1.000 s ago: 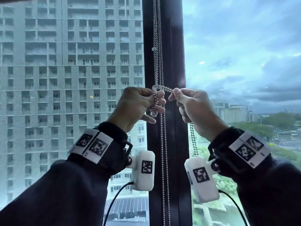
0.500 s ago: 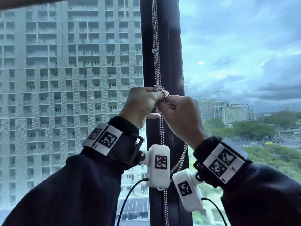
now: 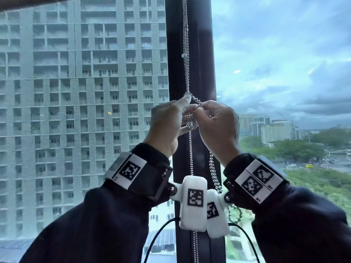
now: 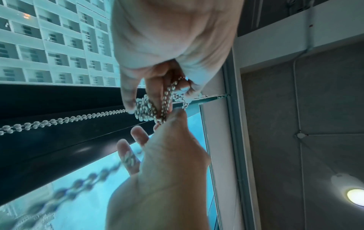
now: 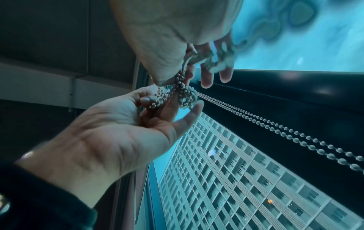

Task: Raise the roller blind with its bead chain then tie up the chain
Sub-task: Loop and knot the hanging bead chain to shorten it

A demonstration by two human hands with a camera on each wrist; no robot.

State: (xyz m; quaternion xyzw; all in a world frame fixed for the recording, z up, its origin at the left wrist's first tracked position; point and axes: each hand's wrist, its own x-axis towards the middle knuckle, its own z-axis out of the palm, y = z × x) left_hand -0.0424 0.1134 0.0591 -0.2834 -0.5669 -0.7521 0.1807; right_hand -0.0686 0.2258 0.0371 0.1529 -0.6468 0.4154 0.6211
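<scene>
The silver bead chain (image 3: 185,54) hangs down the dark window post (image 3: 201,54). At chest height it is bunched into a knot of beads (image 3: 190,121) between my two hands. My left hand (image 3: 182,111) pinches the knot from the left, index finger up against the strands. My right hand (image 3: 204,111) pinches a strand from the right. In the left wrist view, the bunched beads (image 4: 147,109) sit under my left fingers. In the right wrist view, thumb and forefinger of my right hand (image 5: 177,74) nip the bundle (image 5: 183,96). A slack loop (image 3: 234,213) dangles under my right wrist.
Two chain strands (image 3: 190,158) run on down past the white wrist cameras (image 3: 193,202). Glass panes flank the post, with a tower block (image 3: 85,92) outside on the left. A white blind housing (image 4: 214,87) and a ceiling lamp (image 4: 354,197) are overhead.
My hands were apart with a strand stretched between them. They have come together over the bunched beads, and the wrists now nearly touch.
</scene>
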